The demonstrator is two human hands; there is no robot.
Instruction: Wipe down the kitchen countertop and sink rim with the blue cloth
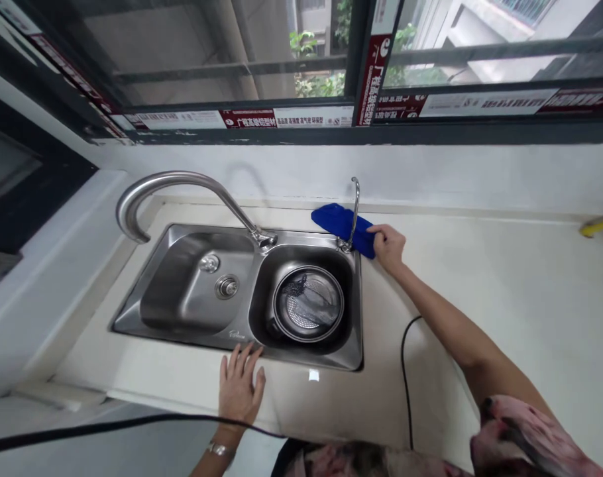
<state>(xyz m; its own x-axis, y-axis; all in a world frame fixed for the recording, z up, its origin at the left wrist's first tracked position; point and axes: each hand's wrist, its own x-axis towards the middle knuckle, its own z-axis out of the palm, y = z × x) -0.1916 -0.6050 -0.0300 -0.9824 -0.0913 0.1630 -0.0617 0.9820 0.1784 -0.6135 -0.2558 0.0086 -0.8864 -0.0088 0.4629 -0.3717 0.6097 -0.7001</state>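
Note:
My right hand point(389, 248) grips the right end of a blue cloth point(334, 217), fingers closed on it. The cloth lies on the counter behind the sink's back right corner, passing behind the small tap point(356, 209). My left hand point(242, 384) rests with fingers spread at the front edge of the double-bowl steel sink point(147, 278), fingertips touching the rim; it holds nothing. Inside the right bowl sits a round metal strainer pot point(307, 305) with a clear plastic-looking piece and a dark mesh-like item in it.
A large curved faucet point(182, 177) arches over the left bowl. Black cables point(405, 371) cross the counter point(505, 285) and run over my left wrist. A small white square point(314, 375) lies in front of the sink. Something yellow point(600, 226) is at the far right. Windows stand behind.

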